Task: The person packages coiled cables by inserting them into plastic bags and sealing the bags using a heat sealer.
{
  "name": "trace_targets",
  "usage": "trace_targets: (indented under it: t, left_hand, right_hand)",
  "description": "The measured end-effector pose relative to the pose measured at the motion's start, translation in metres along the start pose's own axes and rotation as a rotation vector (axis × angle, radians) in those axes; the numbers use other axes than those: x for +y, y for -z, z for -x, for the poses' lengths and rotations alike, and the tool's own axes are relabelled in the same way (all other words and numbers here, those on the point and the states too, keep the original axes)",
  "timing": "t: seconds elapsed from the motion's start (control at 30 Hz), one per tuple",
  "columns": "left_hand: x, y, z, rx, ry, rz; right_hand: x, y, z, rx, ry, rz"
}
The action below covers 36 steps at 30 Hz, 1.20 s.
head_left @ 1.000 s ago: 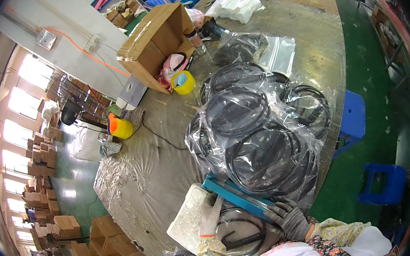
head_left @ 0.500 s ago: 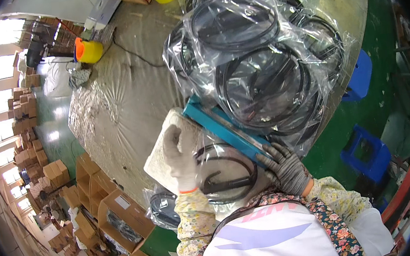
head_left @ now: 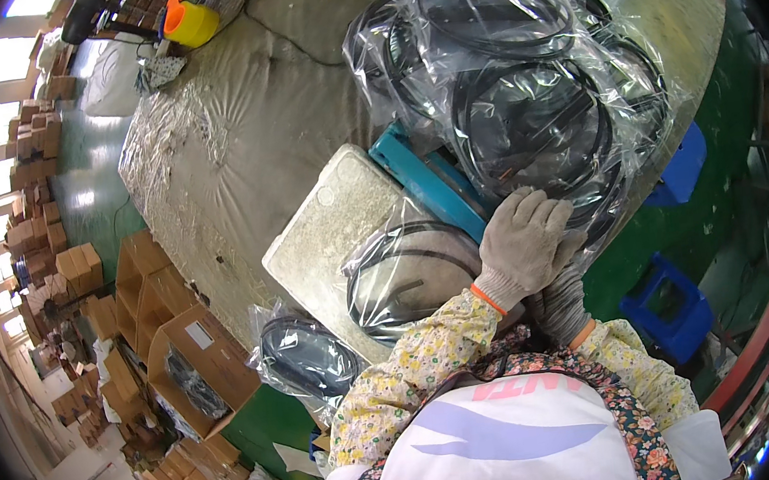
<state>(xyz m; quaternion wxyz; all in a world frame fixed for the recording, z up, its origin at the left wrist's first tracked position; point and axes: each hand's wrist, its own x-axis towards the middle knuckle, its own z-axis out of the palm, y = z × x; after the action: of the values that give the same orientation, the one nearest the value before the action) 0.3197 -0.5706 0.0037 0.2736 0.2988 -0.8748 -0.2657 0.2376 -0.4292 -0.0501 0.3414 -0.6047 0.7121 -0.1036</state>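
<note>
Both our gloved hands meet at centre right: left hand point(head_left: 522, 241), fingers together, presses the clear bag of black rings point(head_left: 522, 125); right hand point(head_left: 559, 302) beneath, grip hidden.

bagged coils point(head_left: 518, 88) block front, tabletop point(head_left: 235, 134) open left

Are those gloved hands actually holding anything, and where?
The left hand rests on the near edge of the pile of bagged black rings; a firm grip cannot be told. The right hand lies mostly hidden beneath it.

Bagged cable coil point(head_left: 411, 279) lies on foam slab point(head_left: 333, 231); bag pile point(head_left: 518, 88) behind it.
</note>
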Motion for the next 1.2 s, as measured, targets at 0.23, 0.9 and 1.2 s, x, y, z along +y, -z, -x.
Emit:
trace_targets:
  t: [0.23, 0.9, 1.2]
  left_hand:
    - [-0.003, -0.005, 0.007, 0.072, 0.009, 0.022]
    - [-0.095, 0.122, 0.135, 0.025, 0.707, -0.329]
    - [-0.104, 0.119, 0.142, 0.044, 0.600, -0.300]
  right_hand:
    - [-0.022, 0.020, -0.003, 0.112, 0.017, 0.056]
    - [-0.023, 0.018, -0.006, 0.437, 0.181, 0.059]
    - [-0.001, 0.011, -0.005, 0.499, 0.300, 0.053]
